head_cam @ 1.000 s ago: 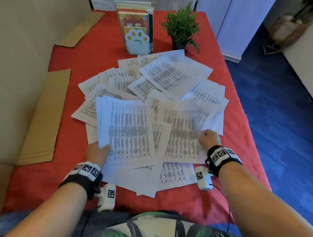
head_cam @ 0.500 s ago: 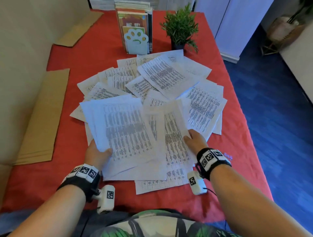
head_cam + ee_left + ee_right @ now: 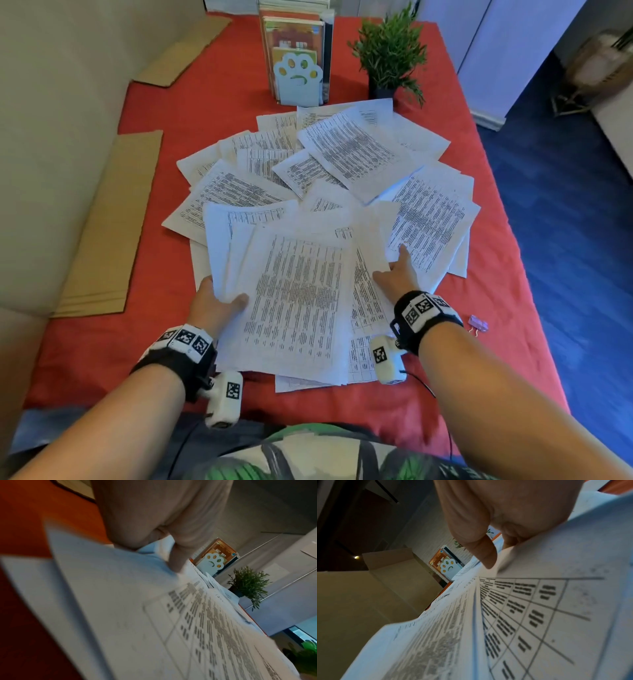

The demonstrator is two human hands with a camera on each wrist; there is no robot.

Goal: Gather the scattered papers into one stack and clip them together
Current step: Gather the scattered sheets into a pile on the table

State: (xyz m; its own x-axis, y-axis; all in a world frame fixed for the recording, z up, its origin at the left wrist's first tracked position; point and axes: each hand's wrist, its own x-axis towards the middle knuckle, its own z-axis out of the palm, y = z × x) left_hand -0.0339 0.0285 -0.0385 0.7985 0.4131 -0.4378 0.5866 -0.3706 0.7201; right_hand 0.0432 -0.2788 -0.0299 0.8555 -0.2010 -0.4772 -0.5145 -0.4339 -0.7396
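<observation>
Many printed sheets lie fanned across the red table. My left hand grips the left edge of a gathered bundle of papers, thumb on top and fingers hidden beneath; the left wrist view shows that thumb pressing the bundle. My right hand rests on the sheets at the bundle's right edge, its index finger stretched onto a loose sheet further right. The right wrist view shows my right hand with its thumb tip on the paper. A purple binder clip lies right of my right wrist.
A paw-shaped bookend with books and a small potted plant stand at the far edge behind the papers. Cardboard sheets lie along the left side. The table's right edge drops to blue floor.
The bundle in my left hand has grown and swung rightward over the middle sheets. My right hand pushed sheets in toward it, then moved out right onto another loose sheet.
</observation>
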